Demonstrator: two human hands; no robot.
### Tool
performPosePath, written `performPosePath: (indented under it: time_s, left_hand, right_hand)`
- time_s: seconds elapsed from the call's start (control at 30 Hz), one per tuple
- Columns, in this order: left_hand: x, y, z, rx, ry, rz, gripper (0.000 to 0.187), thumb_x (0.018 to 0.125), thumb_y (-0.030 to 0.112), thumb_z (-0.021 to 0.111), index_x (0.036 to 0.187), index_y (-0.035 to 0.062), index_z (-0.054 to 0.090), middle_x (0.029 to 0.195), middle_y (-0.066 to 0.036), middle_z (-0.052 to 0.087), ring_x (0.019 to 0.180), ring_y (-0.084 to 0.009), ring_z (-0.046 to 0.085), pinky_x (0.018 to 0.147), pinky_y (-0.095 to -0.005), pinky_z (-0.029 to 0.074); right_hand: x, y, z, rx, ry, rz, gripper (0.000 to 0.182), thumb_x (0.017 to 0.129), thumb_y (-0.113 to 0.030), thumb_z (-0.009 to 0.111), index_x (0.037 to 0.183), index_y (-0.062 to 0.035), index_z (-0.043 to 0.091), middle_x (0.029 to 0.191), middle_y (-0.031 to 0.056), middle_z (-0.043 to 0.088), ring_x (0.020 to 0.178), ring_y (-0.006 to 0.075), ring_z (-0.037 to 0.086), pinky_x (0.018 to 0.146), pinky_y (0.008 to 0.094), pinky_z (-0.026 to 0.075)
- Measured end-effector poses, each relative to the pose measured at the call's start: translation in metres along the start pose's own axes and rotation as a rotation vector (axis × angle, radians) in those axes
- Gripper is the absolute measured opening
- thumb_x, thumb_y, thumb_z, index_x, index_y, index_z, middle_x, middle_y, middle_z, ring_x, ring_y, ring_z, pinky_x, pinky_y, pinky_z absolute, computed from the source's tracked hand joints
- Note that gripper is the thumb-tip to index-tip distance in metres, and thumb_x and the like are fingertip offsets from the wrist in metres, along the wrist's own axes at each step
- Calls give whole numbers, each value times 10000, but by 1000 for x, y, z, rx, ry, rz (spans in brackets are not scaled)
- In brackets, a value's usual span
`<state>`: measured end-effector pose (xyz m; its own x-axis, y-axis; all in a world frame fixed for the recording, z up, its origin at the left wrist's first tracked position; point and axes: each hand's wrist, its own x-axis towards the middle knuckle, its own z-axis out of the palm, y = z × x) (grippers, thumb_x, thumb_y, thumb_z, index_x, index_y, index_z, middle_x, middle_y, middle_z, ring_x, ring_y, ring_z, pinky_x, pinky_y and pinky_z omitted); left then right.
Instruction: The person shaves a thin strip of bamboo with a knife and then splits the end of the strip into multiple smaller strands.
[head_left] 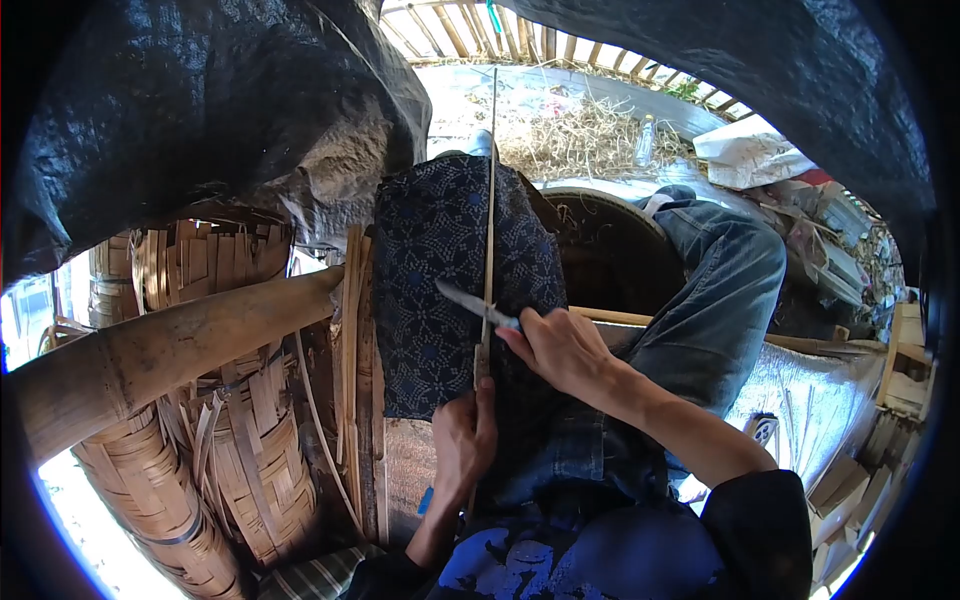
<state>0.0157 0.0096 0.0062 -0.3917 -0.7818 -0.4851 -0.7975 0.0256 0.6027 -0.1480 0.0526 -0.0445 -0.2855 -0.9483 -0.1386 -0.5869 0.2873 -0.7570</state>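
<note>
My right hand is closed round the handle of a knife. Its blade points up and to the left, crossing a long thin bamboo strip; whether blade and strip touch is hard to tell. Thumb up, my left hand grips the near end of that strip, where it looks wider. From there the strip runs almost straight away from me over my lap. Dark blue patterned cloth lies over my leg beneath the strip and the knife.
On the left a thick bamboo pole slants past woven bamboo baskets. Dark plastic sheeting hangs overhead. Beyond my knee are shavings and a clear bottle. A round dark container stands by my jeans-covered leg.
</note>
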Motion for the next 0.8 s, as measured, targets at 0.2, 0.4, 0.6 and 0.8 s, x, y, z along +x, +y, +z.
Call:
performPosePath:
  time_s: [0.2,0.4,0.6,0.8]
  left_hand:
    - [-19,6,-9,29,-86,7,531,960,296,472,552,-44,486,420,-157,396,374,-167,375,412,-388,268]
    - [-23,-5,-18,-384,-182,-167,558,981,365,429,534,32,441,433,27,348,427,-58,257,405,-301,187]
    - [9,-10,-17,-778,-296,-287,529,987,391,406,522,143,358,458,55,319,401,-41,284,385,-243,174]
    - [12,-13,-13,-992,-355,-338,532,982,396,413,519,152,317,453,52,275,390,-59,239,389,-246,161]
  right_hand:
    - [57,23,1,-15,137,62,429,929,-317,537,649,7,528,488,203,517,468,392,561,402,438,434]
    - [124,50,-41,-21,44,231,395,1011,-275,347,772,-25,538,453,-4,372,360,81,335,318,253,256]
    - [50,8,-43,193,33,-75,449,1000,-304,383,670,-24,505,415,55,416,297,152,380,297,326,287]
    - [-14,-6,-20,174,-93,-135,383,955,-277,500,675,-15,499,449,126,477,353,293,482,368,384,358]
